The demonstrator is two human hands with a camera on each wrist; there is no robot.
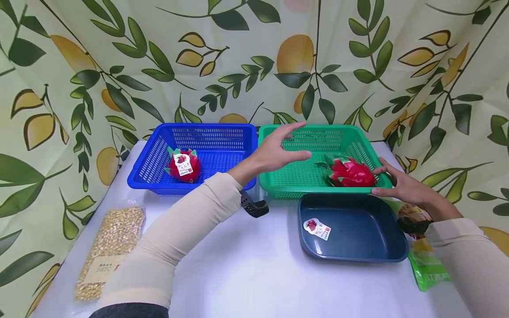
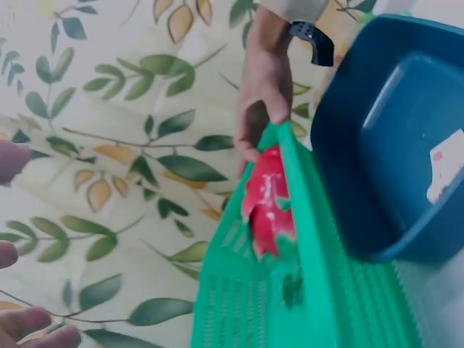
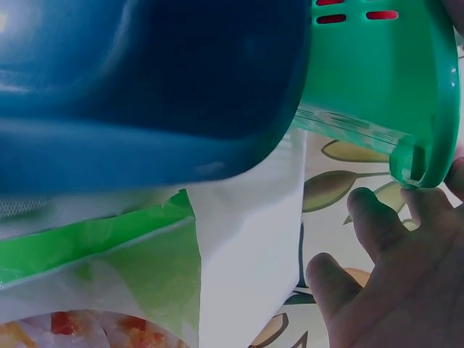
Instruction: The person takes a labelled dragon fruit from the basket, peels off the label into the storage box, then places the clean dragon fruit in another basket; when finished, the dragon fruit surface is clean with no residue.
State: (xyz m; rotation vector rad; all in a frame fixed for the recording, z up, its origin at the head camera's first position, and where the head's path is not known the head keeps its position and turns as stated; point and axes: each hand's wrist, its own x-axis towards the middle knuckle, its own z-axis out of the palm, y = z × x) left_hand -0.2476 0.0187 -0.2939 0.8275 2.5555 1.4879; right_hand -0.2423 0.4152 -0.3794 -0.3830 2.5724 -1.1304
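The green basket [image 1: 287,189] stands at the back right, with a red dragon fruit [image 1: 354,172] lying at its right end. My right hand [image 1: 409,189] holds the basket's front right corner, thumb at the front rim and fingers along the right side. Over the basket's left part hovers my left hand [image 1: 274,152], fingers and thumb spread, holding nothing. In the left wrist view only its fingertips [image 2: 32,322] show at the left edge. A second dragon fruit [image 1: 184,166], bearing a white label, sits in the blue basket [image 1: 153,185] on the left.
A dark blue tub [image 1: 358,229] with a dragon fruit sticker [image 1: 317,229] stands right in front of the green basket. Beside it on the right lies a green food bag [image 1: 429,265], partly under my right arm. A bag of yellow kernels [image 1: 115,234] lies at the left.
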